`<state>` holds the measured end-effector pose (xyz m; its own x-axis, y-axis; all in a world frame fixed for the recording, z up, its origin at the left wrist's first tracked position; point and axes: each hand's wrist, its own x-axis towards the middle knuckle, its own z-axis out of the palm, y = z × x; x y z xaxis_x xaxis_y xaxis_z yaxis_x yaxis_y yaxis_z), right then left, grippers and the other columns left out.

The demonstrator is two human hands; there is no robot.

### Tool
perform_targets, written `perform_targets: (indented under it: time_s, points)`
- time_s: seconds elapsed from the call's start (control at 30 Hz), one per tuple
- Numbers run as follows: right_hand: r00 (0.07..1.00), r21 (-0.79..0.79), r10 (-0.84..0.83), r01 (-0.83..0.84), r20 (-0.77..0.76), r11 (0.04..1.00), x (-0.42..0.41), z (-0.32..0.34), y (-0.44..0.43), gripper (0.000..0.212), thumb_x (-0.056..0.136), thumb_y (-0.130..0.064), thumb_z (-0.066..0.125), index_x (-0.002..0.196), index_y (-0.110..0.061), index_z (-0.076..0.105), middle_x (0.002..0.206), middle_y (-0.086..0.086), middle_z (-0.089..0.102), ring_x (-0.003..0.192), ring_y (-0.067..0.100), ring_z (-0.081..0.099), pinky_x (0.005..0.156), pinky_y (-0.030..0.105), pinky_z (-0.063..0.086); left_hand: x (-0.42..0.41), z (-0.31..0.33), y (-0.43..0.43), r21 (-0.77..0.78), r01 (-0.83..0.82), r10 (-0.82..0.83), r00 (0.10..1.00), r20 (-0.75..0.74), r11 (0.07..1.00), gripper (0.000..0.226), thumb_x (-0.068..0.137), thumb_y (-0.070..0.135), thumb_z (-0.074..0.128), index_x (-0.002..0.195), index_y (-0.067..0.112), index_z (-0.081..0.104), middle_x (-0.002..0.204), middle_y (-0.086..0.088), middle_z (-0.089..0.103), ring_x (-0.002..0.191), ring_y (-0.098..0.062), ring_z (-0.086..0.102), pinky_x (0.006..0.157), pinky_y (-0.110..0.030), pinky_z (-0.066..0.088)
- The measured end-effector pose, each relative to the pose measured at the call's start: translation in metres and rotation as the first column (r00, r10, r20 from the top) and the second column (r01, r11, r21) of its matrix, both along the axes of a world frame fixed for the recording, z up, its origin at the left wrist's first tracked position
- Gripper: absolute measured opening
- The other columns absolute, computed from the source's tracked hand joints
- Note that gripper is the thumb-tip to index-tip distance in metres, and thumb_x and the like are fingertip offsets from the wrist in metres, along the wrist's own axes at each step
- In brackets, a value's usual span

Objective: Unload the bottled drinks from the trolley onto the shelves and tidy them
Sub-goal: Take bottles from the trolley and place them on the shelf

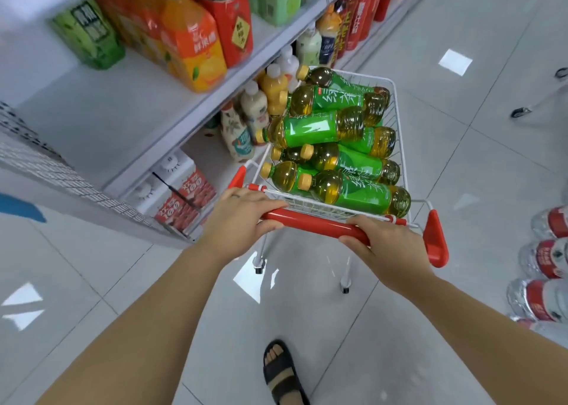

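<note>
You're in the positioning step, by the look of it: both hands on the trolley (435, 238), nothing unloaded yet. Your left hand (239, 217) is wrapped over the left end of the red handle bar (310, 224), fingers curled on top and thumb beneath, and your right hand (388, 248) is clenched round the right end the same way. The green-label tea bottles (310, 126) lie on their sides, heaped in the basket at centre frame, yellow caps pointing toward the shelves (123, 106) on the left. There's a bare stretch of shelf at upper left, beside the orange juice bottles (190, 45); that looks like your landing spot, though I'm only judging. Next move: park the trolley alongside, let go with 1 hand, and take the top bottle by its body, since the heap could roll.
</note>
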<state>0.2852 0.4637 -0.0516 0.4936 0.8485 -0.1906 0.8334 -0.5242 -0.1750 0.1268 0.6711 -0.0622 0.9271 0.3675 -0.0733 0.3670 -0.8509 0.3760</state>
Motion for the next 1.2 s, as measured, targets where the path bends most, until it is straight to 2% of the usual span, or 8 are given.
perform_targets:
  time_s: [0.2,0.3,0.47,0.63,0.77,0.87,1.0,1.2]
  points:
    - [0.997,-0.019,-0.078,0.078,-0.028,0.997,0.046,0.0,0.06,0.038,0.091,-0.058,0.033,0.114,-0.033,0.05,0.077,-0.013,0.055,0.063,0.009,0.051,0.053,0.023,0.033,0.058,-0.002,0.056,0.083,-0.016,0.018,1.0,-0.013,0.996,0.047,0.086,0.048,0.053,0.13,0.033,0.053,0.12,0.007,0.062,0.114,-0.022,0.05,0.103,-0.03,0.018]
    - [0.992,0.002,-0.11,0.111,-0.054,0.994,0.066,-0.002,0.085,0.04,0.09,-0.06,0.031,0.114,-0.034,0.049,0.079,-0.013,0.06,0.065,0.009,0.057,0.058,0.026,0.046,0.082,-0.003,0.077,0.151,-0.061,0.059,0.998,0.019,0.987,0.044,0.085,0.045,0.057,0.127,0.03,0.057,0.119,0.004,0.063,0.114,-0.025,0.052,0.107,-0.038,0.021]
    - [0.983,0.003,-0.166,0.167,-0.082,0.986,0.097,-0.001,0.124,0.035,0.092,-0.058,0.034,0.111,-0.033,0.049,0.076,-0.015,0.052,0.065,0.01,0.054,0.053,0.023,0.04,0.119,-0.007,0.087,0.196,-0.299,0.285,0.954,0.097,0.934,0.04,0.08,0.033,0.068,0.119,0.026,0.063,0.122,-0.002,0.062,0.124,-0.031,0.047,0.106,-0.053,0.025]
    - [0.893,-0.101,-0.234,0.211,-0.385,0.972,0.132,-0.005,0.159,0.031,0.091,-0.058,0.036,0.109,-0.034,0.046,0.078,-0.01,0.06,0.074,0.017,0.061,0.069,0.033,0.051,0.162,-0.009,0.098,0.03,-0.525,0.514,0.843,0.161,0.851,0.035,0.09,0.02,0.05,0.123,0.016,0.061,0.137,-0.009,0.052,0.132,-0.042,0.036,0.107,-0.053,0.029]
    - [0.694,-0.073,-0.142,0.128,-0.706,0.989,0.164,0.007,0.184,0.033,0.095,-0.038,0.046,0.119,-0.017,0.054,0.091,-0.002,0.061,0.074,0.013,0.053,0.069,0.029,0.044,0.198,-0.003,0.115,-0.118,-0.629,0.638,0.767,0.068,0.769,0.039,0.098,0.03,0.041,0.132,0.016,0.053,0.148,-0.006,0.037,0.143,-0.035,0.015,0.114,-0.047,0.017]
    - [0.772,0.024,-0.047,0.081,-0.634,0.996,0.2,0.014,0.2,0.038,0.091,-0.034,0.055,0.125,-0.017,0.054,0.12,0.0,0.058,0.1,0.011,0.054,0.087,0.025,0.041,0.206,-0.006,0.127,-0.094,-0.609,0.615,0.786,0.064,0.788,0.043,0.096,0.03,0.049,0.137,0.017,0.047,0.15,-0.003,0.033,0.144,-0.033,0.007,0.116,-0.047,0.013]
    - [0.915,-0.026,-0.03,0.021,-0.401,0.999,0.245,-0.001,0.223,0.06,0.086,-0.036,0.062,0.138,-0.019,0.039,0.133,0.006,0.05,0.122,0.022,0.045,0.099,0.035,0.039,0.206,-0.014,0.127,-0.026,-0.579,0.579,0.812,0.074,0.815,0.05,0.095,0.044,0.042,0.137,0.017,0.048,0.147,-0.005,0.038,0.144,-0.035,0.012,0.115,-0.05,0.018]
    - [0.905,-0.22,-0.022,-0.079,-0.424,0.972,0.255,-0.019,0.24,0.092,0.074,-0.05,0.071,0.145,-0.019,0.023,0.143,0.006,0.039,0.127,0.024,0.041,0.107,0.038,0.036,0.203,-0.019,0.128,0.009,-0.569,0.563,0.817,0.124,0.823,0.054,0.094,0.047,0.03,0.13,0.016,0.054,0.14,-0.007,0.046,0.14,-0.037,0.019,0.111,-0.052,0.027]
